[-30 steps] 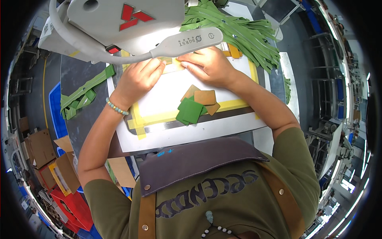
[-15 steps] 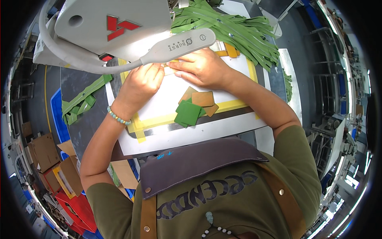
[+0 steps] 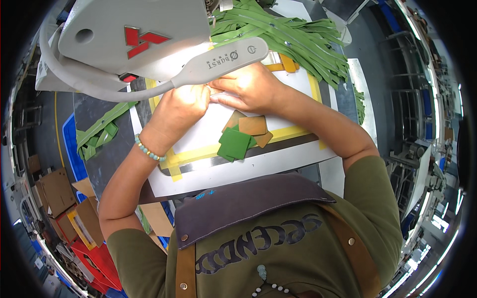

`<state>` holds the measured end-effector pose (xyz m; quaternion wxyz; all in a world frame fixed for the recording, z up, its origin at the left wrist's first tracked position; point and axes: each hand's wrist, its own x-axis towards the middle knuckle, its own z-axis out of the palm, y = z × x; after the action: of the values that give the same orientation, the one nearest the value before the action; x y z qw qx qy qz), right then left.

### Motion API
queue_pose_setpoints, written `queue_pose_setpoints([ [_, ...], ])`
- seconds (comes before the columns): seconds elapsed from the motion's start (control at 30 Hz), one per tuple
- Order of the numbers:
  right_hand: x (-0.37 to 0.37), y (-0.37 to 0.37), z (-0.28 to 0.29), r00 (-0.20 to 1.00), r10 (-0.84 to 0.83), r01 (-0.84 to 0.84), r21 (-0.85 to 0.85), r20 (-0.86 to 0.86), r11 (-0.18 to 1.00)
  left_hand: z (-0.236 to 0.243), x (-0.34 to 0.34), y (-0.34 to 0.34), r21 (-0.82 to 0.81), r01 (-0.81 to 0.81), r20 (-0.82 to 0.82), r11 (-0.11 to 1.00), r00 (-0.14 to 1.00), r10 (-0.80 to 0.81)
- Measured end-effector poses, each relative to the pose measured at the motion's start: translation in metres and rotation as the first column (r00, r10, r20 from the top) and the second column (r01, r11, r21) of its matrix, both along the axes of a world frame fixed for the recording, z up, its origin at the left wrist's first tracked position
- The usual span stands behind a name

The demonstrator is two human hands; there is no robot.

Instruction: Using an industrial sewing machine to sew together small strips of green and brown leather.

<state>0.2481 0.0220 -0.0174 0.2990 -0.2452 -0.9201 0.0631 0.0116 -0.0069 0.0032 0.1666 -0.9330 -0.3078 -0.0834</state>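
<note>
My left hand (image 3: pixel 186 104) and my right hand (image 3: pixel 251 87) meet on the white work board (image 3: pixel 201 139) beneath a grey machine head (image 3: pixel 104 39), just below its pale control paddle (image 3: pixel 223 59). Both have fingers bent and pressed together at a small piece; what exactly they grip is hidden by fingers and glare. Nearer my body lies a loose pile of small squares, green (image 3: pixel 233 144) and tan (image 3: pixel 252 125), inside the board's yellow tape border (image 3: pixel 293 131).
Green zipper strips (image 3: pixel 288 39) are heaped at the back right, with more (image 3: pixel 99 129) at left. A yellow-orange fitting (image 3: pixel 288 63) sits at the board's back. Beside the table are a blue bin (image 3: pixel 74 144), cardboard boxes (image 3: pixel 54 186) and a red crate (image 3: pixel 94 265).
Both hands have shifted slightly toward my body, the left also rightward, its fingers curling further. In the picture the machine head now appears further left.
</note>
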Motion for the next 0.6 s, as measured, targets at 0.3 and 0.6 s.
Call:
queue_pose_setpoints([
  [0.3,0.004,0.001,-0.003,1.0,-0.017,0.016,0.073,0.006,0.997,-0.005,-0.013,0.0,0.11,0.09,0.082,0.99,0.992,-0.1],
  [0.6,0.006,0.002,0.002,0.995,0.079,-0.069,-0.139,0.064,0.988,-0.023,-0.034,0.002,-0.063,0.052,0.427,0.997,0.904,-0.02],
])
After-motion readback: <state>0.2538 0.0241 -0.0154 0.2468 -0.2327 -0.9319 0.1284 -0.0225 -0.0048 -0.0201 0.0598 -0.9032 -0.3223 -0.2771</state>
